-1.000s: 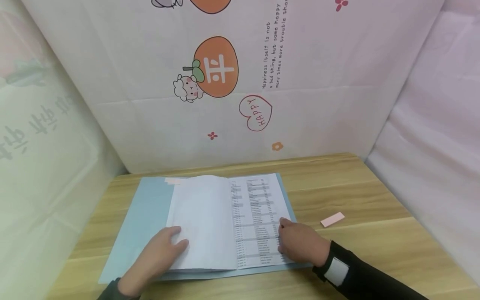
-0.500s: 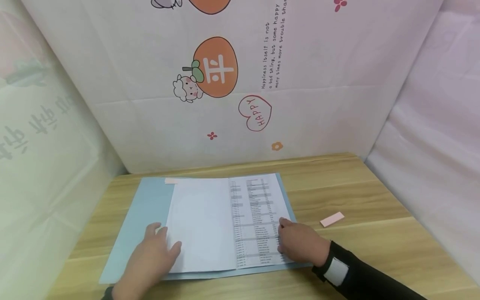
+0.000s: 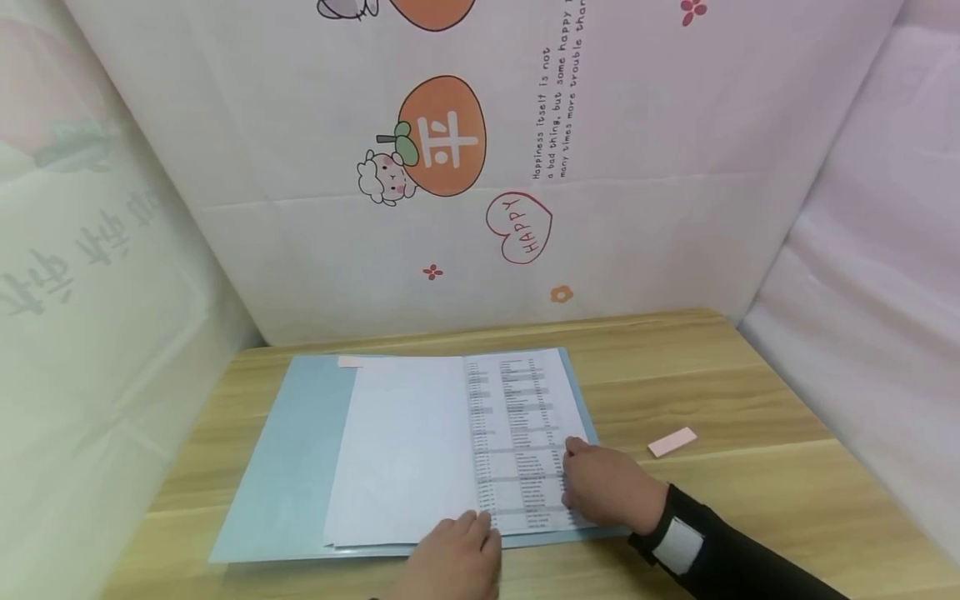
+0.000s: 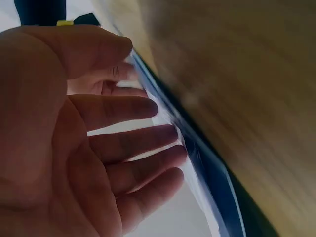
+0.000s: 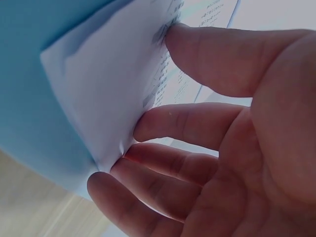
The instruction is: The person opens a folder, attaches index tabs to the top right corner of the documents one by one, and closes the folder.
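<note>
A light blue folder (image 3: 281, 471) lies spread on the table, seen in the head view, with white sheets inside. Its left sheet (image 3: 405, 442) is blank; the right sheet (image 3: 521, 417) carries printed columns with grey bands. My left hand (image 3: 453, 554) is at the folder's front edge, near the fold between the sheets. In the left wrist view its fingers (image 4: 133, 143) are extended and slightly spread, with nothing gripped. My right hand (image 3: 611, 487) rests on the right sheet's outer edge. Its thumb and fingertips (image 5: 148, 126) touch the paper, the thumb apart from the fingers.
A small pink strip (image 3: 672, 442) lies on the wooden table (image 3: 675, 367), right of the folder. A pale strip (image 3: 350, 362) shows at the blank sheet's upper left corner. White printed cloth (image 3: 315, 275) rises behind the table and hangs at both sides.
The left sheet, bulged at first, now lies flatter. My left hand has moved from its left edge rightward to the folder's front edge by the fold. The right hand stays put.
</note>
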Motion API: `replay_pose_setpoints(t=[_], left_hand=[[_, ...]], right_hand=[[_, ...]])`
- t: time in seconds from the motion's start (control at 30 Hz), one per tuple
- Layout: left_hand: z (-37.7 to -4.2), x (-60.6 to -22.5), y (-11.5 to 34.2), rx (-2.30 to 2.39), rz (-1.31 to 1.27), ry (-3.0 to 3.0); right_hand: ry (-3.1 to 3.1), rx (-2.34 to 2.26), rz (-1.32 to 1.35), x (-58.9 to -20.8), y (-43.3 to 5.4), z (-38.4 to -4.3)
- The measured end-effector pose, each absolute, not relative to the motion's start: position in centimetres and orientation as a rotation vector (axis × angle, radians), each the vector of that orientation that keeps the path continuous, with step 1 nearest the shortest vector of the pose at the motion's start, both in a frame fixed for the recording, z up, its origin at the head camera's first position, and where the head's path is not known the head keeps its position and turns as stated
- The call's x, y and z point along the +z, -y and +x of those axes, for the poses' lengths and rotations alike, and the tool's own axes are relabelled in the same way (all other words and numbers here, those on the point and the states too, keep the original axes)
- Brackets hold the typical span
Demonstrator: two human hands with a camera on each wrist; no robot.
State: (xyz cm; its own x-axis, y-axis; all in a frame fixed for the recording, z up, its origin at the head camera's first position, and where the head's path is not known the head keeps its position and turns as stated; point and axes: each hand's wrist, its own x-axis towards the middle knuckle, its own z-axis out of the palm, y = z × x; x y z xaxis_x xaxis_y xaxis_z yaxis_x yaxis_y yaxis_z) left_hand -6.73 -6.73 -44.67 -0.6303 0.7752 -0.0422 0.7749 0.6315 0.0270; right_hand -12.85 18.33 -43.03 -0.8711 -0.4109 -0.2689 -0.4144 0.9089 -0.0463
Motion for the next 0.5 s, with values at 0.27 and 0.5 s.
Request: replay_pose_setpoints(t=[0.27,0.5], left_hand=[[-6.7,-44.9,5.5,-0.027,1.184,-2.750],[-7.0,-44.7,5.6,0.003,1.201,-2.725]], right_hand=[[-2.809,-0.016,-0.609,-42.9,-18.4,-13.3],[-2.829,-0.192,-1.170,-41.8,-15.1,-12.6]])
